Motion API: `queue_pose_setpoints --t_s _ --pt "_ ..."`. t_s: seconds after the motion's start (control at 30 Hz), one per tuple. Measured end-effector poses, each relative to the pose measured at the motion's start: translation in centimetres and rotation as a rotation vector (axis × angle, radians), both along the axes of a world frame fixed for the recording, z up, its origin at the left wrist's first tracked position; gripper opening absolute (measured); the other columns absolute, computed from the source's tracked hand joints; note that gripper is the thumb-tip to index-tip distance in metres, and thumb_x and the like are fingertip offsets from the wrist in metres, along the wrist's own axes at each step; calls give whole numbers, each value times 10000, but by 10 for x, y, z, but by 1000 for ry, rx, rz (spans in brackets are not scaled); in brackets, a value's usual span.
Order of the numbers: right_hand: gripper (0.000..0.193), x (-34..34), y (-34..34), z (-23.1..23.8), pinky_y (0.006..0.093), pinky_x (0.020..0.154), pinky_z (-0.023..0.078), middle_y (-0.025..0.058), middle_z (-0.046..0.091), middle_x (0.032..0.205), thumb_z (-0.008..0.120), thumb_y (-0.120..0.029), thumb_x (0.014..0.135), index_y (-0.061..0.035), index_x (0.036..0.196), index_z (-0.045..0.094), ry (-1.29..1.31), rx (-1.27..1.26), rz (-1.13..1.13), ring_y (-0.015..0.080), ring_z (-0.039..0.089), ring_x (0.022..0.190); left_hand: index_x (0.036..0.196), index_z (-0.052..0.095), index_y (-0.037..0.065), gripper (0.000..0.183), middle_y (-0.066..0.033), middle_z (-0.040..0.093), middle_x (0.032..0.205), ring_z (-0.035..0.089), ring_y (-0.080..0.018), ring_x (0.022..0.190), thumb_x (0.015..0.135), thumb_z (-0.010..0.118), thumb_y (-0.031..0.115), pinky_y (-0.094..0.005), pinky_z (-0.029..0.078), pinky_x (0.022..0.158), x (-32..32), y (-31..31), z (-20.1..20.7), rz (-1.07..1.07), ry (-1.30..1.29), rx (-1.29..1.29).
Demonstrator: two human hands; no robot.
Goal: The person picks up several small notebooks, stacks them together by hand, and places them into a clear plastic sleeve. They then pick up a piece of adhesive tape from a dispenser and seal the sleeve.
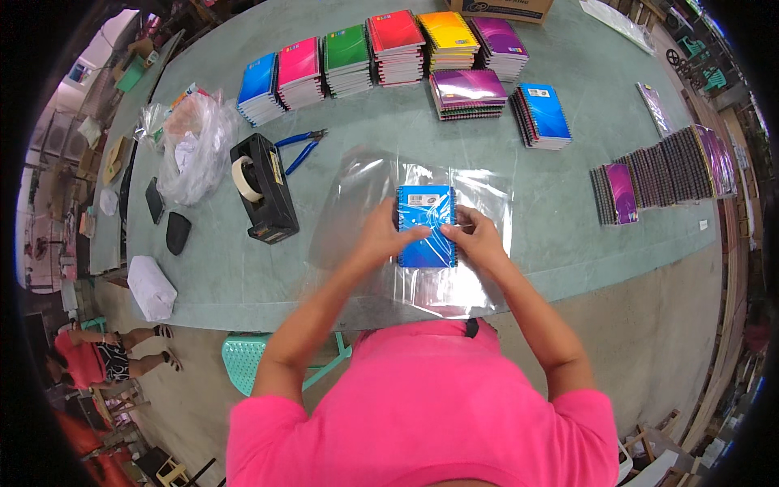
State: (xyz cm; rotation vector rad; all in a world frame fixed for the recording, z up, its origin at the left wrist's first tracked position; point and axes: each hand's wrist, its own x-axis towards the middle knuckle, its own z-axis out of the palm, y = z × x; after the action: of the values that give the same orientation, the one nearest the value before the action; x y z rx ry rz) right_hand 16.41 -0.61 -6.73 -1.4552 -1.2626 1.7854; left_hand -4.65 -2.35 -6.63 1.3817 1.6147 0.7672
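A small blue spiral notebook [426,215], maybe the top one of a stack, lies face up near the table's front edge. Clear plastic film [357,219] spreads under and around it, and glossy creases run across its cover. My left hand [383,233] holds the left side, its thumb resting on the cover. On the opposite side my right hand [477,237] grips the notebook, thumb on top and fingers curled at the spiral edge. The undersides of both hands' fingers are hidden.
Stacks of colourful notebooks [395,40] line the far side, with a purple stack [468,91] and a blue stack [545,114] closer. More notebooks [665,170] stand at the right. Leftward are a tape dispenser [272,199], blue-handled pliers [302,152] and a plastic bag [195,150].
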Motion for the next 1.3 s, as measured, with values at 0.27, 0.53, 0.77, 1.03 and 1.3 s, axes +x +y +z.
queue_pose_setpoints --t_s 0.27,0.53,0.77,1.03,1.3 --pt "715 0 -8 49 355 943 425 106 514 1208 812 -122 625 -33 1223 430 14 445 -39 233 502 1130 1267 356 38 868 -110 498 1188 504 -212 1090 579 858 207 -372 405 940 -12 -14 39 -11 -256 243" --pt "938 -46 -5 26 343 949 392 114 482 1149 865 -285 563 -49 1299 335 156 520 -42 227 479 1100 1295 321 76 934 -74 472 1190 479 -168 1107 534 862 105 -308 426 928 3 -8 22 -109 -383 282" --pt "755 -9 -21 22 373 949 382 140 479 1207 829 -207 597 -28 1218 440 -187 929 -159 262 479 1111 1266 416 110 767 -89 478 1216 519 -228 1087 608 803 183 -436 330 1021 -7 -18 74 1 371 849" --pt "391 -12 -14 57 410 930 405 72 584 1126 666 -41 682 -56 1068 602 -442 1416 272 272 522 1111 764 652 132 96 -59 454 1301 378 -308 1231 670 645 113 -502 215 1069 -29 -18 135 -663 657 875" --pt "375 -19 -21 54 412 941 417 72 585 1152 617 -61 722 -63 1096 599 -477 1401 262 256 534 1124 703 658 110 60 -67 493 1244 358 -307 1246 654 630 130 -527 208 1070 -14 39 144 -810 761 881"
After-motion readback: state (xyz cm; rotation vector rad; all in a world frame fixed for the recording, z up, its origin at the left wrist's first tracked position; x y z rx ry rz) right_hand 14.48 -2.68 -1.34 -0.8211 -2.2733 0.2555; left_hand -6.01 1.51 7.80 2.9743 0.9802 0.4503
